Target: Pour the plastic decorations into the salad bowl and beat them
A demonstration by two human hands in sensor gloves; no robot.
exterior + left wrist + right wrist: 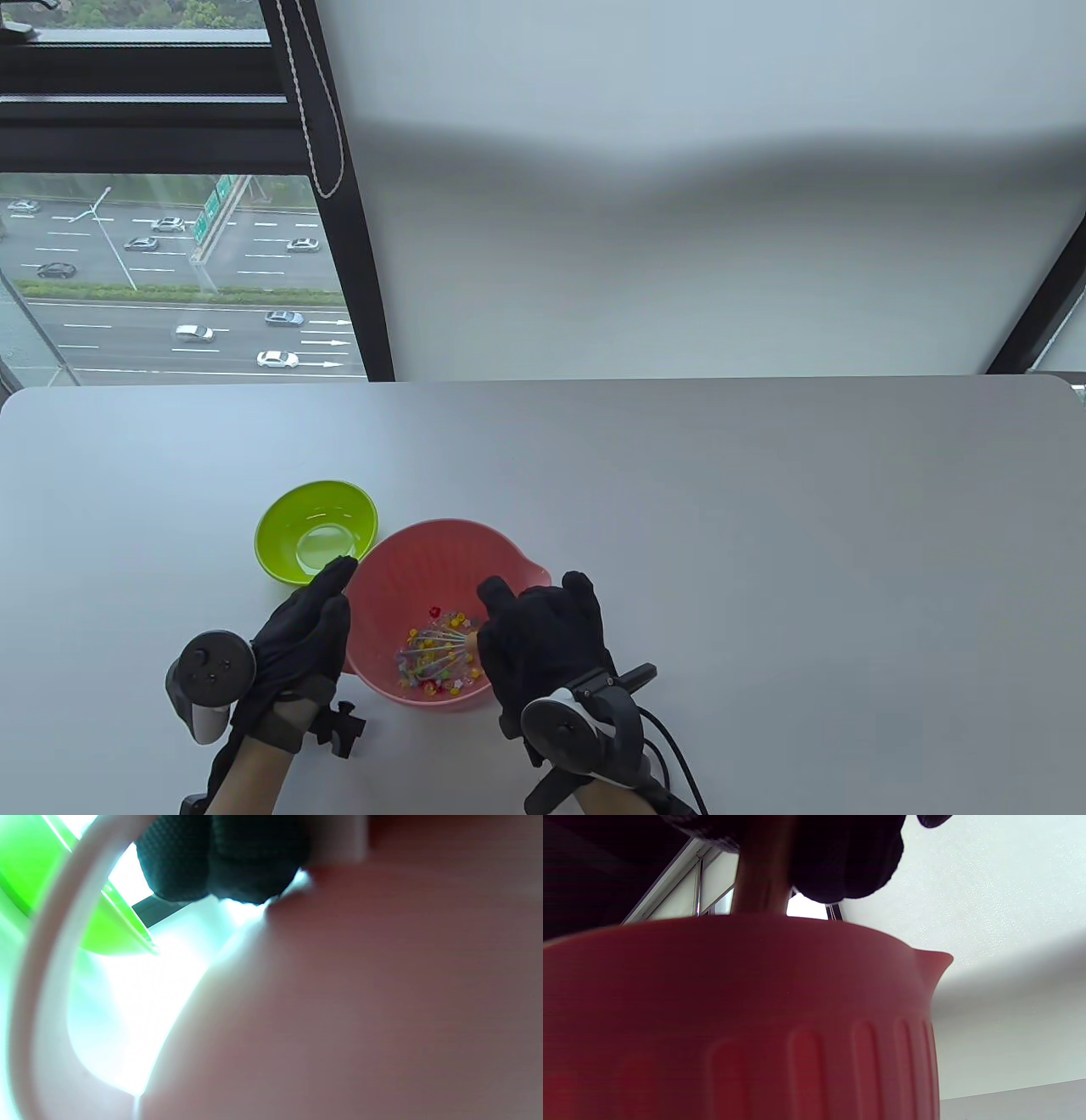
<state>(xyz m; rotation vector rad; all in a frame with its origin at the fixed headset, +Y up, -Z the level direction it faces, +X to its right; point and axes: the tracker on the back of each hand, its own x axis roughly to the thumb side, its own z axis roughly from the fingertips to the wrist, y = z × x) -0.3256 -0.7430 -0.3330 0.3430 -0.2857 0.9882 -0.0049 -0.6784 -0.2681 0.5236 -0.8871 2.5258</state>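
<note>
Low in the table view's centre, a pink salad bowl (441, 594) holds the colourful plastic decorations (433, 658). Gripping a whisk (445, 647) by its wooden handle, the right hand (543, 645) works among them, so beating seems underway. Flat-fingered, the left hand (301, 632) steadies the bowl's left side, beside an empty green bowl (316, 531). Next probably comes more stirring, kept gentle.
</note>
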